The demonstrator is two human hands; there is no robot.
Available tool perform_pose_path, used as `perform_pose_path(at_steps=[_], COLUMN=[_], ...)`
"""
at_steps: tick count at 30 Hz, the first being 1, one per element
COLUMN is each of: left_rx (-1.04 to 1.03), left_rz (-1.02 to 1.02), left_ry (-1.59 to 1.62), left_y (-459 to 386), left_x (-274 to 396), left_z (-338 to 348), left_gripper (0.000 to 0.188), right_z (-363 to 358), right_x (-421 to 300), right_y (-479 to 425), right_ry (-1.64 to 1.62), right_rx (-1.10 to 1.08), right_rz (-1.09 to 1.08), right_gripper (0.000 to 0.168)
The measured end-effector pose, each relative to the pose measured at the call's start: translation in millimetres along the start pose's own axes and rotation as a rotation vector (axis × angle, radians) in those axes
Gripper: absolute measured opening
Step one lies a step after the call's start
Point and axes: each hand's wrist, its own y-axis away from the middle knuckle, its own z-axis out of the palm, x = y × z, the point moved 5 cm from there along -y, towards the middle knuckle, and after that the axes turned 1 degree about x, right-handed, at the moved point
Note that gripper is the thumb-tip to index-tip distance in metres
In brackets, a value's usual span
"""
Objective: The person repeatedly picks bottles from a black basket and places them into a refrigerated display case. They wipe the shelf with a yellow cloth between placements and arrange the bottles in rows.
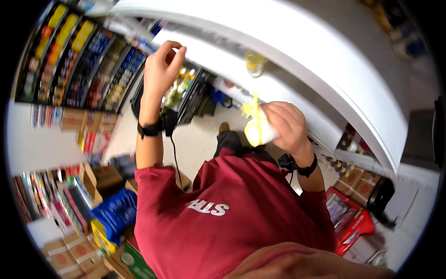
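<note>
My right hand (287, 123) grips a white-and-yellow bundle (259, 129) in front of the white shelf unit. The bundle has a round end with a yellow rim and loose yellow strands on top; blur hides exactly what it is. On the lower white shelf board (278, 89), beyond the bundle, a jar or bottle with yellowish contents (255, 63) stands by itself. My left hand (162, 68) is raised near the left end of that shelf, loosely curled, with nothing visible in it. Black straps with small devices circle both wrists, and a cable hangs from the left one.
A rack of packaged goods (76, 59) stands at the left. Below the left hand is a black crate (190, 94) of bottles. Cardboard boxes (75, 251) and a blue bag (116, 214) lie lower left. A red package (355, 226) is at lower right. The shelf's white upper edge (313, 52) curves overhead.
</note>
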Motion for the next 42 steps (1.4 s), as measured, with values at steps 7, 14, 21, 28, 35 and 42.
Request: perform_pose_path(at_steps=[7, 14, 21, 28, 35, 42], left_rx=[-0.262, -0.520, -0.869, -0.956, -1.040, -1.011], left_rz=[-0.609, -0.848, -0.771, -0.780, -1.026, -1.273], left_ry=[-0.081, -0.006, -0.067, 0.135, 0.313, 0.683], left_y=[109, 186, 227, 198, 186, 185], left_x=[-230, -409, -507, -532, -542, -545], left_z=[-6, 37, 126, 201, 238, 262], left_gripper=[0.023, 0.029, 0.040, 0.053, 0.057, 0.036], right_z=[102, 189, 220, 236, 229, 214], right_x=[24, 36, 53, 48, 45, 34], right_y=[-11, -34, -54, -59, -72, -68], right_ry=[-0.200, -0.186, -0.003, 0.107, 0.248, 0.319], right_rx=[-0.308, -0.409, -0.468, -0.458, -0.448, -0.447], right_rz=[0.106, 0.187, 0.392, 0.466, 0.554, 0.624], right_gripper=[0.054, 0.051, 0.047, 0.047, 0.043, 0.039])
